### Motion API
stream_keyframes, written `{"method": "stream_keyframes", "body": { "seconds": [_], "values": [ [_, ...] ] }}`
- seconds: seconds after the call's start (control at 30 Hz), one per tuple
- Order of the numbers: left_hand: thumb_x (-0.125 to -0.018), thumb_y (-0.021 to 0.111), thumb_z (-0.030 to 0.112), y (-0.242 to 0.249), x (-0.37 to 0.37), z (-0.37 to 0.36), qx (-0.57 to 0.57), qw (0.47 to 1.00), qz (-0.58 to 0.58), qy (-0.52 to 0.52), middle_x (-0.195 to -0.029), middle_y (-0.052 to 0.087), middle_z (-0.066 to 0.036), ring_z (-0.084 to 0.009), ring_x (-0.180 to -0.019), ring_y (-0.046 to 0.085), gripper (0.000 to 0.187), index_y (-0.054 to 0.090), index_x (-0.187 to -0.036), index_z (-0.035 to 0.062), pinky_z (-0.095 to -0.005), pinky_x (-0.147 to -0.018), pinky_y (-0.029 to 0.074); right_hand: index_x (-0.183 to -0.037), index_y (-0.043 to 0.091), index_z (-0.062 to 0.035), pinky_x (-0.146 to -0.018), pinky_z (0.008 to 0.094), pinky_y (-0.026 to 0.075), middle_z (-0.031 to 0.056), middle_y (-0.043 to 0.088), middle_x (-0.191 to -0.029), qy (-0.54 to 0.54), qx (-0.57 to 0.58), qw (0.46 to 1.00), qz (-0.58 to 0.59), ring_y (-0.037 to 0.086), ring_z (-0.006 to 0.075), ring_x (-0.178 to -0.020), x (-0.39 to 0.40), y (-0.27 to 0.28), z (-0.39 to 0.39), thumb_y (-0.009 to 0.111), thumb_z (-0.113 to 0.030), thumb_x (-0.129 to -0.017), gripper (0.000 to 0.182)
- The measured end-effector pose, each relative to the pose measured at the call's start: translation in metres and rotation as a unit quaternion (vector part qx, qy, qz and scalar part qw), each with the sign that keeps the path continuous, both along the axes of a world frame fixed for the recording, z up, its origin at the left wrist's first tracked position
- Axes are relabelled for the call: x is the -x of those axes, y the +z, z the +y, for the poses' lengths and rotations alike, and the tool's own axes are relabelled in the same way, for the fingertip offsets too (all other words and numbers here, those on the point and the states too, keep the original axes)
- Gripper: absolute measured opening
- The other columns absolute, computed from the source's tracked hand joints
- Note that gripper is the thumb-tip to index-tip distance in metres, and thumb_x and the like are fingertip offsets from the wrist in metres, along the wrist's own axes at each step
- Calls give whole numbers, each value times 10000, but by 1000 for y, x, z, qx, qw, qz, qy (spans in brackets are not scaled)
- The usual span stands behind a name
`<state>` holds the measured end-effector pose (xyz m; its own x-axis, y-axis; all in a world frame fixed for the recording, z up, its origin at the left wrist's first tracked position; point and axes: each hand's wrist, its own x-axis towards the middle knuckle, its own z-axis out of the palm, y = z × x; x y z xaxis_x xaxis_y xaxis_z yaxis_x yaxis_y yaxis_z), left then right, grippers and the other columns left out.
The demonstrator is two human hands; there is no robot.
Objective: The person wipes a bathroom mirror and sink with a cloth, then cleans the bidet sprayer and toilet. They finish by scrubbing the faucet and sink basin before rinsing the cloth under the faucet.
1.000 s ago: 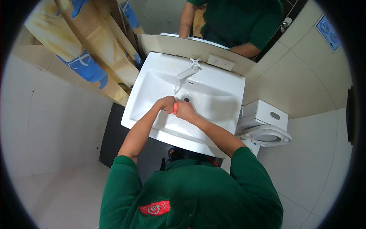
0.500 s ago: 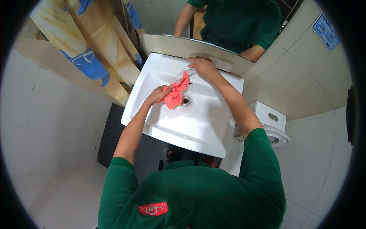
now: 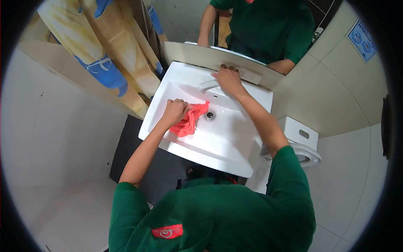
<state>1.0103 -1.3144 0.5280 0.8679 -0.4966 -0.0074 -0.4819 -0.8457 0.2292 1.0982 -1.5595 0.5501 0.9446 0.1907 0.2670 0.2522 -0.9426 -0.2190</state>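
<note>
A wet-looking coral-pink cloth (image 3: pixel 187 122) hangs crumpled in the white sink basin (image 3: pixel 218 145), left of the drain (image 3: pixel 210 115). My left hand (image 3: pixel 174 112) is closed around its upper edge, knuckles up. At the back of the sink, my right hand (image 3: pixel 229 80) is closed over the base of the faucet (image 3: pixel 207 85) and hides its handle. The spout points left over the basin, above the cloth's raised tip and apart from it.
A yellow and blue curtain (image 3: pixel 98 54) hangs close on the left. Behind the sink are a mirror (image 3: pixel 180 21) and a white socket plate (image 3: pixel 250 76). On the right stands a white toilet (image 3: pixel 300 134). A blue sign (image 3: pixel 362 40) is on the wall.
My left hand has drawn the cloth from beneath the spout toward the basin's front left, and its fingers have curled into a fist. The right hand stays at the faucet.
</note>
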Motion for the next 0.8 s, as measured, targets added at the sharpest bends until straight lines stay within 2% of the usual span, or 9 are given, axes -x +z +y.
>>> {"method": "stream_keyframes", "body": {
  "seconds": [0.07,0.13,0.23,0.33,0.43,0.57,0.6,0.7,0.8],
  "values": [
    [-892,530,226,31,2,1,110,993,41,8,-736,596,-170,-290,-690,590,262,605,-771,6,-401,-649,436,-1044,567,40,-820,402,455,201,597,-1002,-17,-31,993,-112,576,310,-963,50,26,13,603,-348,-832,443],
    [-876,555,195,63,8,-5,262,960,103,-9,-672,539,-170,-269,-618,530,229,584,-777,-10,-355,-608,429,-1095,536,22,-876,407,422,210,535,-1117,163,-141,970,-115,523,325,-1029,77,19,21,641,-299,-804,445],
    [-839,605,111,99,10,-4,342,927,143,-53,-652,498,-90,-150,-610,456,121,572,-826,-4,-282,-602,419,-1120,514,-3,-883,391,424,184,533,-1116,295,-360,870,163,538,306,-990,88,-3,43,670,-280,-787,461],
    [-803,632,51,112,7,15,402,891,205,-44,-772,523,-4,-72,-693,468,106,552,-857,8,-235,-631,414,-1117,512,-15,-884,367,421,161,527,-1115,243,-448,760,403,525,267,-1034,87,1,40,698,-299,-774,483],
    [-784,606,22,119,18,12,548,805,226,-25,-758,509,12,-61,-684,464,77,547,-832,8,-227,-642,409,-1069,547,-19,-843,360,441,152,579,-1025,271,-481,803,226,563,250,-989,119,-7,51,674,-252,-802,377],
    [-761,634,24,81,7,50,444,881,160,24,-758,509,29,-36,-721,473,118,551,-844,17,-208,-660,408,-1036,571,-4,-810,353,468,162,647,-917,250,-370,861,245,625,270,-861,133,-23,46,651,-166,-807,292],
    [-745,671,66,60,-1,76,393,873,270,104,-864,561,-28,-101,-817,533,231,552,-935,11,-257,-738,442,-1035,571,6,-807,344,472,179,653,-908,222,-422,853,214,630,263,-861,137,-10,44,623,-101,-778,284],
    [-725,705,138,36,20,77,207,967,147,-36,-1111,549,-131,-220,-1051,528,484,498,-1143,11,-328,-906,421,-1076,565,4,-806,298,463,119,648,-924,241,-431,848,193,609,183,-846,137,17,42,530,-12,-767,312],
    [-624,823,271,18,42,23,329,892,295,-92,-1372,371,-128,-253,-1296,331,955,280,-1374,35,-372,-1085,249,-1017,552,7,-849,287,442,84,603,-950,236,-518,802,183,563,157,-916,134,21,66,452,55,-680,354]
  ]
}}
